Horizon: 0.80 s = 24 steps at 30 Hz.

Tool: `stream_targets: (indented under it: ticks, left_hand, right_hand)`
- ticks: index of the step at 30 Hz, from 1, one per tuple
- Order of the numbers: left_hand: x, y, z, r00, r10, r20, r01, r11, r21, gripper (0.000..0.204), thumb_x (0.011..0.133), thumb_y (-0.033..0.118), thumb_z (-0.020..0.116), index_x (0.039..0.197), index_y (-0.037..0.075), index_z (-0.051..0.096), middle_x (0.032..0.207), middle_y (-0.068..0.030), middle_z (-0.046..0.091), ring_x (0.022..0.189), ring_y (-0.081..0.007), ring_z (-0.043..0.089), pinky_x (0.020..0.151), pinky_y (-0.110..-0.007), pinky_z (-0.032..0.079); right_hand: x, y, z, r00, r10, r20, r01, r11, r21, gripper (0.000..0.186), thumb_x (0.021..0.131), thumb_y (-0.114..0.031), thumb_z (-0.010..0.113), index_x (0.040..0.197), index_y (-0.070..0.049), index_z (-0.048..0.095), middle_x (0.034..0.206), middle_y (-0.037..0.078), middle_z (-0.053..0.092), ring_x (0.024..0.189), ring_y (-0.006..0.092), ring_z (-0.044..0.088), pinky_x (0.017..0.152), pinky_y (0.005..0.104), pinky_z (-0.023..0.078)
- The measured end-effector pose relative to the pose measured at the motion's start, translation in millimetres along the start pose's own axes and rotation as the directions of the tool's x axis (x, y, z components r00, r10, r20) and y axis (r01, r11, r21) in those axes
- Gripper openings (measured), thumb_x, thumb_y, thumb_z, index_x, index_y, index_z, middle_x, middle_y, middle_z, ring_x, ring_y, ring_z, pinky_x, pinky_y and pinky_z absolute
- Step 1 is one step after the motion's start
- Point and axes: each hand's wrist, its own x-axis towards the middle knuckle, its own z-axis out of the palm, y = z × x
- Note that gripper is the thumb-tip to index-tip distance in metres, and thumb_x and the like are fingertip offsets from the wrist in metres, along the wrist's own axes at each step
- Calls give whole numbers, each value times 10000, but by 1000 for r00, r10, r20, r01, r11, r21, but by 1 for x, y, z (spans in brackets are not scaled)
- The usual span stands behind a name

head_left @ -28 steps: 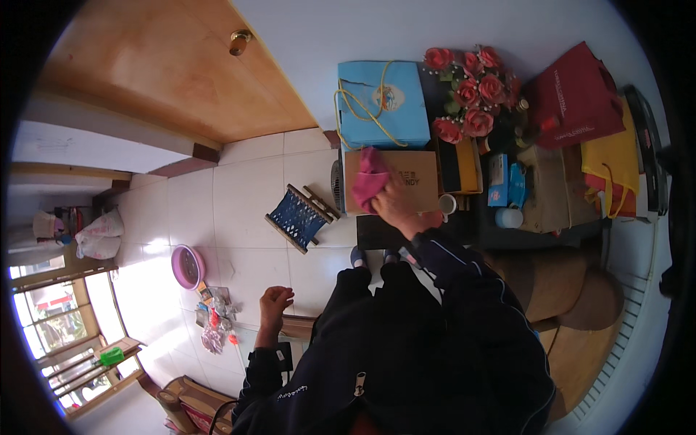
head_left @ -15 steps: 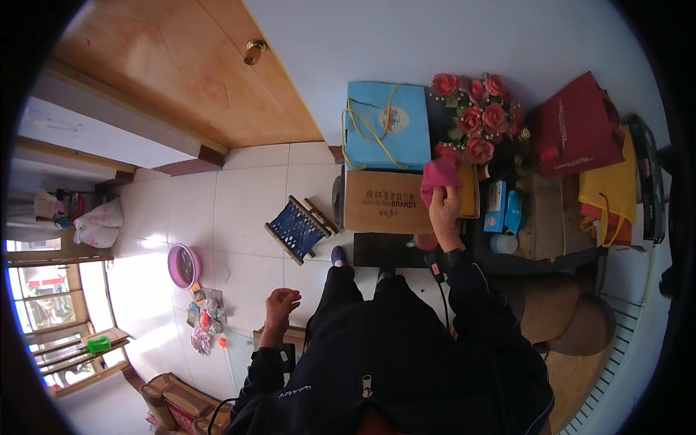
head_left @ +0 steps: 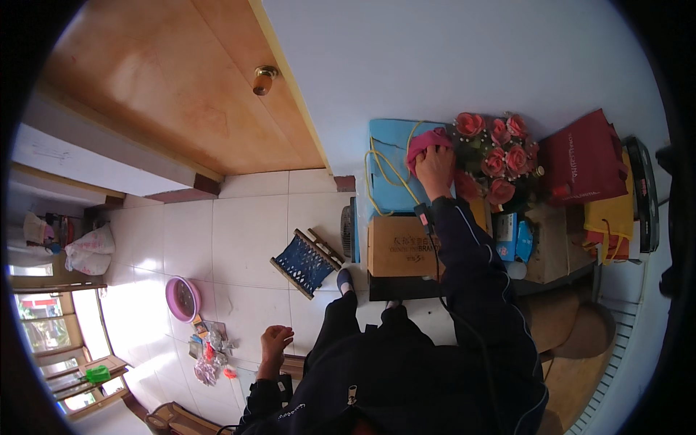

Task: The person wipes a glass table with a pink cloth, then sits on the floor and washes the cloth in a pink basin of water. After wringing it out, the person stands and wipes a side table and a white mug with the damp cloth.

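Observation:
My right hand [head_left: 436, 167] is stretched forward and shut on a pink cloth [head_left: 425, 142], pressing it on the upper right corner of a light blue gift box [head_left: 391, 170] tied with yellow cord. A bunch of red roses [head_left: 497, 156] stands just to the right of that hand. A brown cardboard box [head_left: 400, 246] lies below the blue box, under my forearm. My left hand [head_left: 275, 346] hangs at my side with loosely curled fingers and holds nothing, above the white tiled floor [head_left: 246, 232].
A dark red paper bag [head_left: 583, 156] and a yellow bag [head_left: 612, 217] stand at the right. A small blue woven stool [head_left: 304, 262] and a pink basin [head_left: 181, 297] sit on the floor. A wooden door [head_left: 181, 94] with a brass knob is at upper left.
My right hand has carried the pink cloth from the brown box up and to the right, onto the blue box's corner by the roses. My left hand has barely moved.

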Motion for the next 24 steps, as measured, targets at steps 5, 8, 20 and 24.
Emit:
stream_targets:
  ticks: [5, 8, 20, 24]
  left_hand:
    - [25, 16, -12, 999, 9, 46, -8, 1000, -15, 187, 821, 66, 617, 960, -35, 544, 937, -153, 643, 840, -225, 642, 719, -317, 537]
    - [36, 29, -13, 994, 34, 99, -42, 997, 70, 215, 814, 91, 630, 974, -24, 545, 928, -137, 640, 848, -224, 644, 732, -315, 538]
    - [64, 64, -5, 987, 1, 163, -24, 990, 140, 160, 822, 59, 620, 947, -21, 559, 907, -129, 643, 830, -219, 649, 716, -311, 539]
    - [65, 67, -9, 986, 24, 162, -41, 994, 105, 166, 815, 63, 639, 942, -13, 563, 894, -120, 643, 824, -215, 650, 704, -307, 540]
  right_hand:
    - [27, -21, 43, 997, 40, 72, -46, 995, 83, 145, 740, -143, 571, 824, -25, 563, 871, 206, 569, 865, 400, 516, 756, 507, 407]
    - [10, -42, 34, 985, -30, 169, -8, 976, 219, 109, 737, -97, 572, 818, -30, 540, 885, 189, 561, 858, 384, 513, 724, 494, 411]
    - [0, -90, -11, 748, -636, 189, 515, 736, 438, 156, 737, -117, 592, 889, -90, 577, 954, 71, 545, 941, 273, 544, 805, 397, 458]
    - [12, -62, 7, 838, -523, 155, 410, 791, 454, 161, 773, -107, 570, 931, -85, 588, 961, 62, 567, 891, 289, 562, 782, 395, 470]
